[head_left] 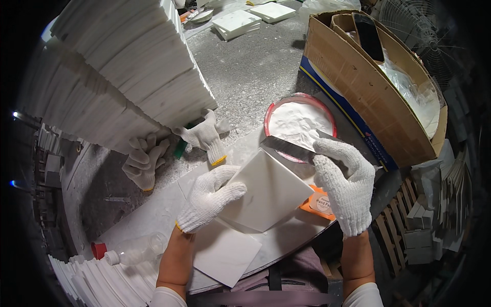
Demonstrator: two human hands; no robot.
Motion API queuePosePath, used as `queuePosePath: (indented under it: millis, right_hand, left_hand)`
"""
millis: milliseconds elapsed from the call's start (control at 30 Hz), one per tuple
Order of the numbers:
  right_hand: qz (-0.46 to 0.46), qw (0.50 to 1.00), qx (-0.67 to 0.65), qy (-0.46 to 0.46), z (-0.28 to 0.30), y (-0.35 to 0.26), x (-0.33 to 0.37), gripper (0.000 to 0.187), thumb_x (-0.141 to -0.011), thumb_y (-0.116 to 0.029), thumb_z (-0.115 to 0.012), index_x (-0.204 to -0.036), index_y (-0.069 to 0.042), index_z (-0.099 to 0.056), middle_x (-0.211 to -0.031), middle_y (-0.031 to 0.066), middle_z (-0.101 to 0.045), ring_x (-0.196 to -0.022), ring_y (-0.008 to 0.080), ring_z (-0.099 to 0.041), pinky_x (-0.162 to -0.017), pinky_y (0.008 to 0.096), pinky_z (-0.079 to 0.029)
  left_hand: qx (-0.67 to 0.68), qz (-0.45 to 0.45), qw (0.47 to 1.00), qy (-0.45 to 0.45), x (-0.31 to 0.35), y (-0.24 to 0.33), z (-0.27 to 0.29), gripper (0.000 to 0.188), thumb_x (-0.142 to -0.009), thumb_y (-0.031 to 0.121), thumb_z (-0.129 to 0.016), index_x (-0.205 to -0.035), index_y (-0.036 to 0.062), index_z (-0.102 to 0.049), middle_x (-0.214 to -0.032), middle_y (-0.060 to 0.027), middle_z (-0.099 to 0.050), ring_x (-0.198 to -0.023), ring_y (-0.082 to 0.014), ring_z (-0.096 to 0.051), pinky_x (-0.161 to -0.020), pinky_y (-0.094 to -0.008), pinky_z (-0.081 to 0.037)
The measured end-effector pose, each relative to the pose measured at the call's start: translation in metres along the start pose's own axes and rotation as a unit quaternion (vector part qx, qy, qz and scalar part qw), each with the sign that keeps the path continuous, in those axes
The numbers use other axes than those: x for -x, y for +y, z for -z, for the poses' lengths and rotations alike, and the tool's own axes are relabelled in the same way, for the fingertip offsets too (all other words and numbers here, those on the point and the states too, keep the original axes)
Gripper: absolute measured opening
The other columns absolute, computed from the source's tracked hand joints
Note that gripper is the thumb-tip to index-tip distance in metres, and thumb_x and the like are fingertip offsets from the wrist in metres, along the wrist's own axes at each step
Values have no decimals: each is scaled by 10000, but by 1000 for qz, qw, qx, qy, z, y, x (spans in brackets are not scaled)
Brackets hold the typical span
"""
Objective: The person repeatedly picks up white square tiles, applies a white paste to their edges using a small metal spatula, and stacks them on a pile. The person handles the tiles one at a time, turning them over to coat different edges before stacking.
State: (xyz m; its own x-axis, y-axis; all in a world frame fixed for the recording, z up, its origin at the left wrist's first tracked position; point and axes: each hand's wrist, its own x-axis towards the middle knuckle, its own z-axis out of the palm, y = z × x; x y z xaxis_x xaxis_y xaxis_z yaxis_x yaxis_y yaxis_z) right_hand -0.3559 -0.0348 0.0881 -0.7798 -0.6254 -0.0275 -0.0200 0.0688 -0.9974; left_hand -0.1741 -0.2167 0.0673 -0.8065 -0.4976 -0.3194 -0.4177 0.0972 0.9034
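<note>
My left hand (209,197), in a white knitted glove, grips a square white tile (271,192) by its left edge, thumb on the face. The tile is held tilted above the table, one corner pointing away from me. In my right hand (345,181), also gloved, is a flat dark scraper blade (289,148). Its far end reaches left past the tile's top corner, over the near rim of a red-rimmed bowl (299,120) of white powder. An orange hand pad (319,202) lies partly hidden behind the tile's right corner. Another white tile (227,253) lies flat near me.
Tall stacks of white tiles (128,66) rise at left. Two loose gloves (204,135) lie before them. A cardboard box (368,77) with a phone (367,37) on it stands at right. A plastic bottle (138,249) lies lower left; more tiles (238,23) sit at the back.
</note>
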Motion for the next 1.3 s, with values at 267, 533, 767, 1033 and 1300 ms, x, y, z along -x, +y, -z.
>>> queuePosePath:
  millis: [267, 533, 767, 1033, 1300]
  right_hand:
    - [-6, 997, 36, 68, 13, 15, -6, 257, -918, -29, -690, -1167, 36, -696, -1102, 119, -709, -978, 143, -675, -859, 275, -543]
    - [40, 983, 166, 71, 19, 76, -22, 228, -892, -77, -686, -1089, 30, -724, -1081, 167, -733, -973, 225, -711, -887, 303, -538]
    - [24, 980, 185, 63, 14, 85, -30, 238, -875, -123, -693, -1080, -13, -740, -1058, 155, -744, -960, 255, -723, -879, 323, -544]
    - [-20, 990, 121, 65, 18, 91, -32, 248, -895, -113, -687, -1099, 22, -730, -1001, 111, -753, -875, 146, -702, -801, 268, -543]
    - [-116, 992, -27, 33, 20, 60, -17, 289, -935, -119, -678, -1174, 44, -685, -954, 63, -716, -709, 94, -625, -638, 245, -512]
  left_hand:
    - [16, -5, 1000, 5, -1, -12, 3, 394, -923, 189, -726, -1234, -44, -665, -1032, -34, -700, -959, -96, -611, -886, -268, -496]
    - [102, 35, 994, -5, 1, -25, -1, 367, -923, 163, -718, -1213, -56, -670, -1071, -19, -681, -981, -91, -590, -895, -256, -481]
    - [113, 73, 991, 5, 1, -30, -1, 350, -893, 120, -722, -1193, -50, -661, -1062, -26, -681, -957, -93, -603, -881, -252, -491]
    - [111, 59, 992, 6, 1, -29, -7, 349, -904, 136, -718, -1192, -56, -678, -1070, -22, -675, -970, -94, -594, -890, -258, -483]
    - [88, 42, 995, 0, -2, -27, -5, 367, -900, 146, -724, -1203, -56, -673, -1063, -34, -686, -973, -94, -598, -892, -262, -485]
